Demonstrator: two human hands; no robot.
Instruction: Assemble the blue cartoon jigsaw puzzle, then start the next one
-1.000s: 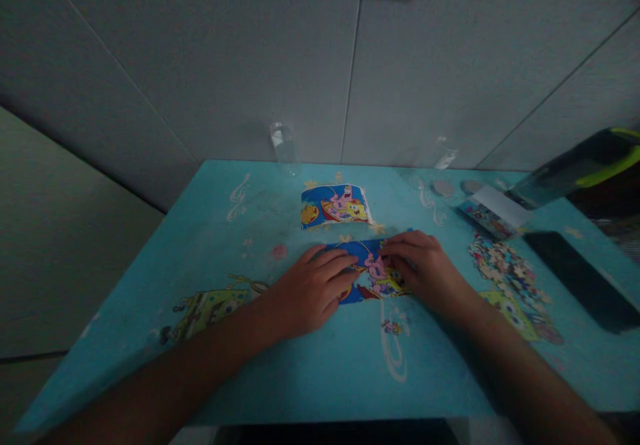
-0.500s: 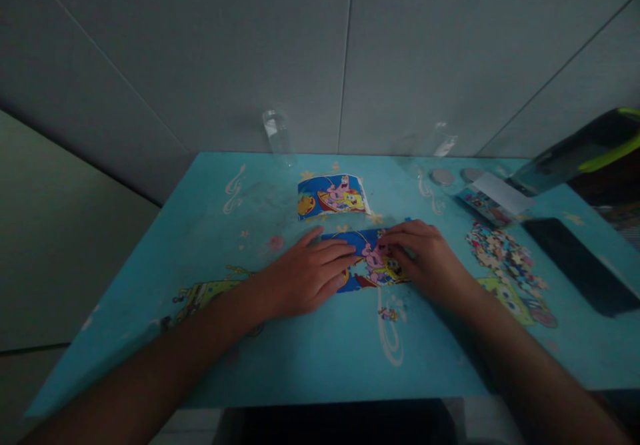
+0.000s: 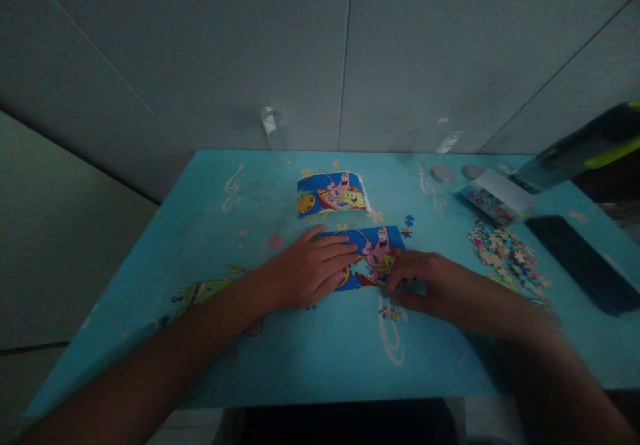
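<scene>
A partly joined jigsaw puzzle (image 3: 367,237) with a blue ground and cartoon figures lies mid-table; a gap shows in its lower middle. My left hand (image 3: 315,268) rests flat over its left part, fingers stretched out and covering that side. At the lower right edge hovers my right hand (image 3: 415,281), fingers bent with a small space before the thumb and no piece visible in it. Just below its thumb lies a small pink puzzle piece group (image 3: 389,313). Loose blue pieces (image 3: 409,220) sit off the upper right corner. Behind the puzzle stands a curved picture sheet (image 3: 333,195) with a matching scene.
To the right are a heap of loose pieces (image 3: 507,255), a dark flat object (image 3: 583,265), a folded printed card (image 3: 495,197) and two round lids (image 3: 443,174). Clear containers (image 3: 277,135) stand against the wall. A dark bottle (image 3: 575,145) with a yellow-green strip leans in at right.
My right hand has moved down from the puzzle's upper right to its lower right edge, uncovering the pink figure and the loose blue pieces. My left hand stays in place.
</scene>
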